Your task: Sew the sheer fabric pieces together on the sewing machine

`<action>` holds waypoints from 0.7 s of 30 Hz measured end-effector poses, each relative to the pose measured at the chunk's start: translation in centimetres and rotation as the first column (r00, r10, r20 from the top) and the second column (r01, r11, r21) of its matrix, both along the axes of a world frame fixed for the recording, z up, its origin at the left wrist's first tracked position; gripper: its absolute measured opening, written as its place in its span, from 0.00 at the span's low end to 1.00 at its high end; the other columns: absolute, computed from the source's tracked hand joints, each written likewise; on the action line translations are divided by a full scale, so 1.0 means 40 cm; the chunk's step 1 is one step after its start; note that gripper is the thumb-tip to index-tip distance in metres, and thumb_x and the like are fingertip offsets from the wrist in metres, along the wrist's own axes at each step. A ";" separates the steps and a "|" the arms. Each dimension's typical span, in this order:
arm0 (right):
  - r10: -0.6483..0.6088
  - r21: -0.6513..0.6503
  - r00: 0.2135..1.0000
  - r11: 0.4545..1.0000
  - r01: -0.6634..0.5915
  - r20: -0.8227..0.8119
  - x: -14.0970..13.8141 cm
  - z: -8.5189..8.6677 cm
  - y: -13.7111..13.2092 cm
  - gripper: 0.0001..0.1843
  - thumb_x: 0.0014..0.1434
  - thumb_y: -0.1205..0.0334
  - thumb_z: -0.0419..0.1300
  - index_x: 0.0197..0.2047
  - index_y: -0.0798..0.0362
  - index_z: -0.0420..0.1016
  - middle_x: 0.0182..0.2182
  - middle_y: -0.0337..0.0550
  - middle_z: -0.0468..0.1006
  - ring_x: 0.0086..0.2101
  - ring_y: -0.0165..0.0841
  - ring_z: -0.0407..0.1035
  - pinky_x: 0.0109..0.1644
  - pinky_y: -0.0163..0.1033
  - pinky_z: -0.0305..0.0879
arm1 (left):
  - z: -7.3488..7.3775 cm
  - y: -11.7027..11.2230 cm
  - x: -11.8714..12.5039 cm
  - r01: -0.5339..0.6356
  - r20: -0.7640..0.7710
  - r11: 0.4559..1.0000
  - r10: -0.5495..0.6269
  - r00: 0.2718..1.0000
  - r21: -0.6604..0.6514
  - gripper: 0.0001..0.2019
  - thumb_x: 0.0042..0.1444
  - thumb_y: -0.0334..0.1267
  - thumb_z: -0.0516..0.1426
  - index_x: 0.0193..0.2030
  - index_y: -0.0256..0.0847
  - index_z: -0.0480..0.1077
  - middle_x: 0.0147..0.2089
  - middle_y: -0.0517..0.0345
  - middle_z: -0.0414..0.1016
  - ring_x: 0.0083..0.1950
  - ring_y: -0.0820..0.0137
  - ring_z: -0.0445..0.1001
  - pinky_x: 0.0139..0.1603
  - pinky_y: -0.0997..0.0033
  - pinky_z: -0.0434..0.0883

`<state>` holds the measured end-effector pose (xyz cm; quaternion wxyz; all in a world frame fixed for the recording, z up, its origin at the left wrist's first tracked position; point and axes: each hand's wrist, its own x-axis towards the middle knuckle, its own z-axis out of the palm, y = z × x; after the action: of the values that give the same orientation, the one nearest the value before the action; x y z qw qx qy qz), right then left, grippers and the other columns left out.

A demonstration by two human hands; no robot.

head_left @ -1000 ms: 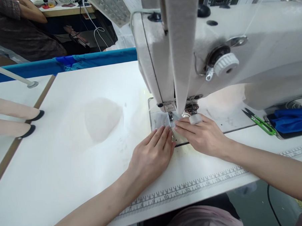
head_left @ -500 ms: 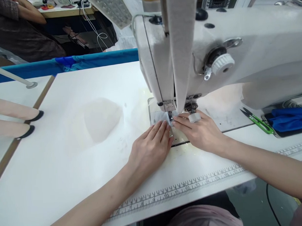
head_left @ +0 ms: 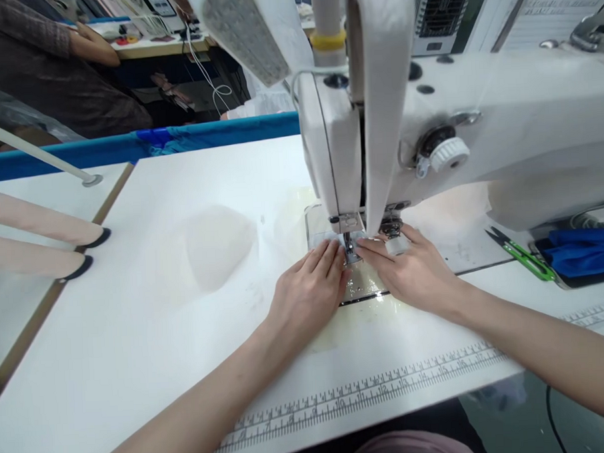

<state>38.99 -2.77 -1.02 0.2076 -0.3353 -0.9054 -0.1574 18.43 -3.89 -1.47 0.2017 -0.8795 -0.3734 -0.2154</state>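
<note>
Hands, flat, apart, likely steady whitish fabric (head_left: 327,237) beside silver metal presser foot (head_left: 350,250): left hand (head_left: 308,286) eight o'clock, right hand (head_left: 414,274) four.

Measuring scale (head_left: 362,401) printed along near edge of table (head_left: 136,327): 10, 11, 12, 13 legible, rising left to right; several neighbouring numerals blurred. Paper sheet (head_left: 553,8), upper right: rows of writing, too blurred to read. Black grille (head_left: 445,3) left of sheet: small pale mark, illegible.
</note>
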 end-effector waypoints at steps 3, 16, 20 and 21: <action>0.000 0.012 0.999 1.000 0.000 -0.033 0.001 0.004 0.001 0.15 0.59 0.75 0.51 0.37 0.54 0.79 0.43 0.41 0.81 0.46 0.36 0.72 0.63 0.49 0.59 | -0.002 0.003 -0.003 -0.005 -0.001 1.000 0.005 1.000 0.010 0.14 0.65 0.33 0.50 0.49 0.28 0.74 0.50 0.44 0.77 0.52 0.60 0.76 0.47 0.64 0.79; 0.049 -0.039 0.990 0.998 -0.054 -0.133 0.011 0.007 -0.012 0.17 0.62 0.74 0.52 0.52 0.57 0.73 0.47 0.46 0.79 0.41 0.35 0.75 0.46 0.44 0.71 | 0.073 0.018 -0.054 -0.284 -0.133 0.863 0.251 0.959 -0.419 0.13 0.61 0.25 0.47 0.38 0.34 0.73 0.41 0.48 0.78 0.44 0.57 0.76 0.37 0.61 0.74; 0.140 -0.341 0.926 0.902 -0.265 -0.351 -0.011 0.032 -0.039 0.25 0.64 0.69 0.54 0.64 0.53 0.59 0.60 0.48 0.67 0.57 0.37 0.65 0.55 0.46 0.69 | 0.175 0.010 -0.094 -0.180 -0.131 0.772 0.126 0.983 -0.610 0.11 0.62 0.32 0.51 0.32 0.41 0.72 0.29 0.61 0.76 0.29 0.69 0.74 0.26 0.74 0.66; 0.122 -0.456 0.909 0.834 -0.312 -0.398 -0.023 0.046 -0.046 0.30 0.62 0.65 0.58 0.66 0.51 0.56 0.62 0.49 0.63 0.60 0.38 0.60 0.59 0.49 0.65 | 0.204 0.004 -0.107 -0.082 -0.083 0.629 0.029 0.996 -0.773 0.11 0.62 0.33 0.50 0.33 0.43 0.72 0.30 0.63 0.76 0.28 0.72 0.73 0.25 0.76 0.65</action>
<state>38.08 -4.62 0.82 0.2869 -0.2940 -0.8948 0.1751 14.17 -3.72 6.69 -0.1774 -0.8752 -0.4501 -0.0003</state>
